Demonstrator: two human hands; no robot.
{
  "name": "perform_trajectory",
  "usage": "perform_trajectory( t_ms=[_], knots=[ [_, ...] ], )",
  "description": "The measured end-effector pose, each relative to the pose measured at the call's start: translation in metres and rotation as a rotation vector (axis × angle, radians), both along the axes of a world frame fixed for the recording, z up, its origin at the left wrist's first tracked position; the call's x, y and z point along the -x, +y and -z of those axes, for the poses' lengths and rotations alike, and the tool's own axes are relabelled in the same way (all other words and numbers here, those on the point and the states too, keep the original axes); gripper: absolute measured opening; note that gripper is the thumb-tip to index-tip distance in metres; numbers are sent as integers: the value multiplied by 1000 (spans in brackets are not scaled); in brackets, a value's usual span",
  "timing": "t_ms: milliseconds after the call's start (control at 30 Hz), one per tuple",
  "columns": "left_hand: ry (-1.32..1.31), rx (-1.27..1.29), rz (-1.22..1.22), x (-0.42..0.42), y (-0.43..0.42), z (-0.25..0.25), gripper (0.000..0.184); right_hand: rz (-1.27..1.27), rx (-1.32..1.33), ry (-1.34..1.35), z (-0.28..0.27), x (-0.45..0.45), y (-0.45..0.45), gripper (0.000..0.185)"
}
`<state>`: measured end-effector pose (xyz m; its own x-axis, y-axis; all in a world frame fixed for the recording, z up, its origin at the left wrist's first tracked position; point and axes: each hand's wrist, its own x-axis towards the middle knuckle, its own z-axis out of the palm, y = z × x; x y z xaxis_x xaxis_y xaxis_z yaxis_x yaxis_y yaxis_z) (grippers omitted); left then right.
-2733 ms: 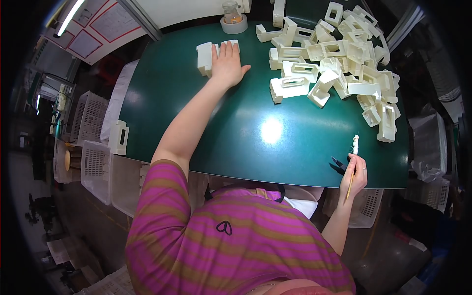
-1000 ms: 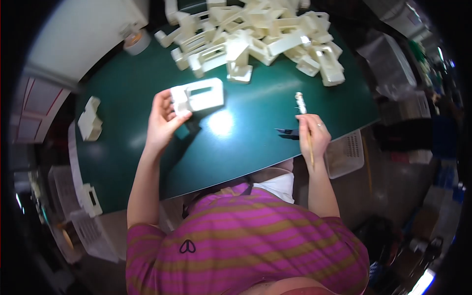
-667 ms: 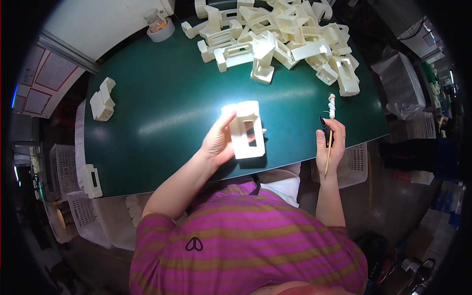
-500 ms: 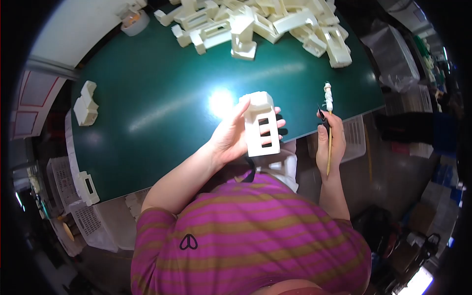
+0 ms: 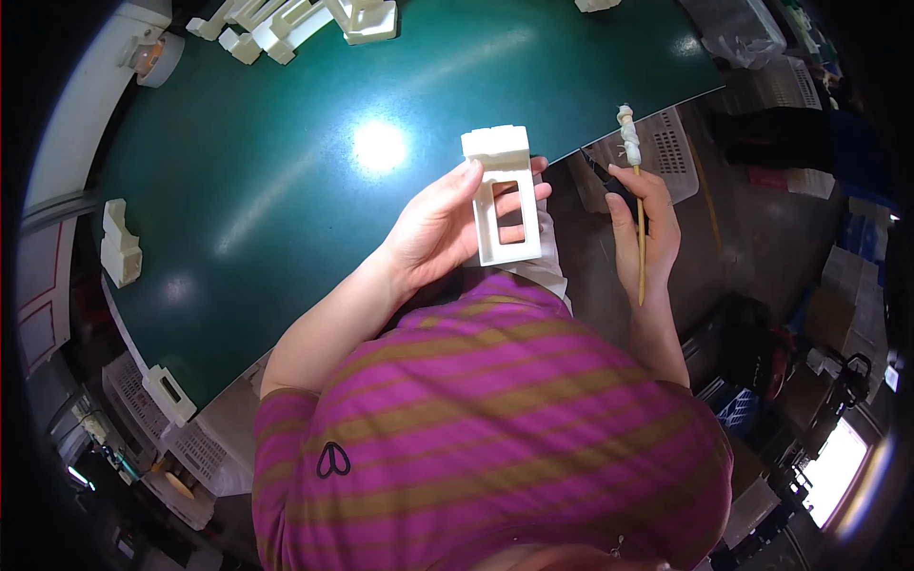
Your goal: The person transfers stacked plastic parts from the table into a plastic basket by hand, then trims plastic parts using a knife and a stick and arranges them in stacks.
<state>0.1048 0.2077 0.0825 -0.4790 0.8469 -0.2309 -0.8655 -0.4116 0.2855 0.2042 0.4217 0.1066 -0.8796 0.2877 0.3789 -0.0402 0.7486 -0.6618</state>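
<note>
Parts (image 5: 367, 21) are bunched on the far side of the table (image 5: 286, 124), cropped beyond counting; two pieces (image 5: 120, 246) are set by its left edge. One frame (image 5: 498, 147) is clamped in the left grip (image 5: 435, 224), one stick (image 5: 641, 252) and one dark tool (image 5: 609, 181) in the right grip (image 5: 654, 219).

Green table (image 5: 286, 200), glossy. Cream plastic parts (image 5: 293, 36) bunched at far side; lone part (image 5: 121, 255) by left edge; corner part (image 5: 157, 385) near left; white ring (image 5: 172, 63) far left.
</note>
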Motion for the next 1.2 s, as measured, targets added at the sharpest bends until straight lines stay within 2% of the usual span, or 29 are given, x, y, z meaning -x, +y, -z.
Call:
perform_trajectory(
  t_ms=[100,133,233,333,667,733,800,867,933,1000,1033,1133,1200],
  knots=[
    [38,53,40,-12,6,1,53,-32,14,4,-11,-8,-3,30],
    [94,108,72,-17,8,4,57,-63,4,-13,-14,-12,-5,32],
    [161,236,95,-26,12,1,49,-71,-55,-11,-10,-21,-8,34],
    [231,291,98,-27,16,3,48,-50,-76,7,-6,-24,-7,35],
    [243,293,108,-35,19,11,50,49,-110,-30,0,-35,-6,32],
    [523,174,121,-39,16,12,50,143,-184,-128,13,-37,12,28],
    [445,171,116,-31,17,4,50,195,-167,-169,16,-37,24,24],
    [280,175,80,-24,15,-6,51,160,-103,59,12,-31,27,23],
    [319,205,40,-17,12,-3,48,113,-4,90,11,-23,26,22],
    [322,238,64,-15,9,0,55,-19,787,64,4,-13,15,28],
    [313,220,42,-15,8,1,54,-40,709,73,-4,-4,3,34],
    [238,246,-75,-11,1,-2,52,-392,575,335,6,22,-28,27],
    [243,262,-156,-9,-4,-8,52,-465,457,232,13,28,-44,26]
  ],
)
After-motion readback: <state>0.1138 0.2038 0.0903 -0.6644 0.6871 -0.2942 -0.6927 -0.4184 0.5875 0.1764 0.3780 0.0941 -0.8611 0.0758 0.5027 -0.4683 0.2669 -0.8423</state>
